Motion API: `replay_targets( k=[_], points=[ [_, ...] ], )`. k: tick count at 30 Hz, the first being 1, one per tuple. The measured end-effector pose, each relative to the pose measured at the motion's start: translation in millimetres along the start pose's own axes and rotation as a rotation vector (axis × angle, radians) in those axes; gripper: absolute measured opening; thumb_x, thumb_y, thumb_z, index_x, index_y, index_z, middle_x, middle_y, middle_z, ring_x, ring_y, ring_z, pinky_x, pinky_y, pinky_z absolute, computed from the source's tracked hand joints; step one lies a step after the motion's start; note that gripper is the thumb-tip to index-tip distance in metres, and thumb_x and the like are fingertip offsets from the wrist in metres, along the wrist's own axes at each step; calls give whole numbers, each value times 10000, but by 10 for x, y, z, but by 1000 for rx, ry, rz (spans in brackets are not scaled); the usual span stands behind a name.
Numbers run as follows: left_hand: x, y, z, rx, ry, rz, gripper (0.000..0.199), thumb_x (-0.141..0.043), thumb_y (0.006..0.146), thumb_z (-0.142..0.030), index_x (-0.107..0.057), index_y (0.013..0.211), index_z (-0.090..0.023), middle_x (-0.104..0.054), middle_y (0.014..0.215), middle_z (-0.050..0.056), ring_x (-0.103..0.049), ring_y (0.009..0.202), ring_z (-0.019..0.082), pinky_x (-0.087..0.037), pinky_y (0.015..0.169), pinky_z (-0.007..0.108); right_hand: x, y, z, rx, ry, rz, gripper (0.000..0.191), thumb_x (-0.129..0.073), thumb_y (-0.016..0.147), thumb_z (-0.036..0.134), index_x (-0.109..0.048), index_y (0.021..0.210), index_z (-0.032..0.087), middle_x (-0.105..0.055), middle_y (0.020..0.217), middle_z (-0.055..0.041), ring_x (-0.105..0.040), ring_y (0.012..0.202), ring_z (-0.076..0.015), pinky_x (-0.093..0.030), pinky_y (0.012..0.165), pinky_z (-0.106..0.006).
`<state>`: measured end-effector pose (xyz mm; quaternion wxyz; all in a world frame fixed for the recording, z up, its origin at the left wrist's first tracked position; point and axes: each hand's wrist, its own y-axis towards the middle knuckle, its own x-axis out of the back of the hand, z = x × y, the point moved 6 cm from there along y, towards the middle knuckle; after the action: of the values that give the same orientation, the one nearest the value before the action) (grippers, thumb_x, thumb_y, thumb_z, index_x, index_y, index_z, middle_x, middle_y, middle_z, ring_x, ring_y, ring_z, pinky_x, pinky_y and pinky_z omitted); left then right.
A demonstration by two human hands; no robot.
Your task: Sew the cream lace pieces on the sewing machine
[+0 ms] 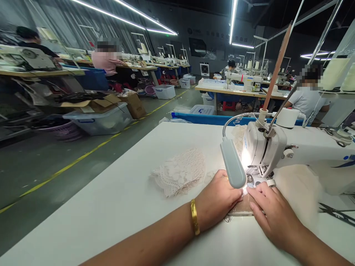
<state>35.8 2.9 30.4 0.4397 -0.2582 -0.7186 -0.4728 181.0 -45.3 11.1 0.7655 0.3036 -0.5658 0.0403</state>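
Observation:
A white sewing machine (pixel 294 144) stands at right, its needle area lit. Just in front of its presser foot lies a small beige piece of fabric (pixel 241 210). My left hand (pixel 220 197), with a gold bangle at the wrist, is closed on the fabric's left side; the lamp hides part of its fingers. On the right side of the fabric, my right hand (pixel 274 212) rests with its fingers stretched toward the needle area, thumb apart from the forefinger. Cream lace pieces (pixel 180 171) lie on the white table (pixel 116 221) left of my hands.
A grey lamp head (pixel 233 162) on a bent neck hangs over my left fingers. Black scissors (pixel 337 213) lie at the right edge, near pale cloth (pixel 298 192). Several people sit at other machines. Plastic bins (pixel 104 120) and cardboard boxes stand on the floor at left.

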Motion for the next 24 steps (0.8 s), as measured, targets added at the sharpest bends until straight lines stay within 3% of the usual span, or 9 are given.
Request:
replay_targets(
  k=[6, 15, 21, 24],
  points=[
    [4, 12, 24, 11, -49, -1, 246, -514, 1030, -129, -656, 836, -180, -733, 907, 30, -646, 865, 201, -462, 889, 387, 26, 1, 12, 31, 50, -58, 311, -419, 1020, 95, -614, 1244, 187, -649, 917, -64, -545, 747, -227, -501, 687, -382],
    [43, -24, 31, 55, -29, -11, 232, -484, 1055, -153, -675, 930, -194, -730, 1000, 45, -653, 908, 223, -478, 846, 385, 10, 19, 41, 5, 41, 8, 312, -404, 1022, 109, -662, 1157, 221, -634, 887, -61, -553, 735, -228, -522, 671, -378],
    [24, -40, 91, 69, -62, -5, 147, -512, 1049, -164, -650, 1015, -200, -719, 1059, 43, -654, 968, 232, -499, 893, 389, -9, 11, 46, 54, -22, -34, 429, -430, 1008, 101, -529, 1420, 169, -670, 956, -84, -578, 755, -232, -541, 671, -382],
    [20, -54, 113, 74, -43, -24, 140, -526, 1054, -194, -664, 1032, -197, -724, 1112, 60, -661, 1005, 249, -505, 916, 408, -27, 18, 43, 37, -27, -3, 388, -431, 986, 84, -606, 1319, 180, -628, 899, -72, -536, 712, -225, -524, 642, -372]
  ],
)
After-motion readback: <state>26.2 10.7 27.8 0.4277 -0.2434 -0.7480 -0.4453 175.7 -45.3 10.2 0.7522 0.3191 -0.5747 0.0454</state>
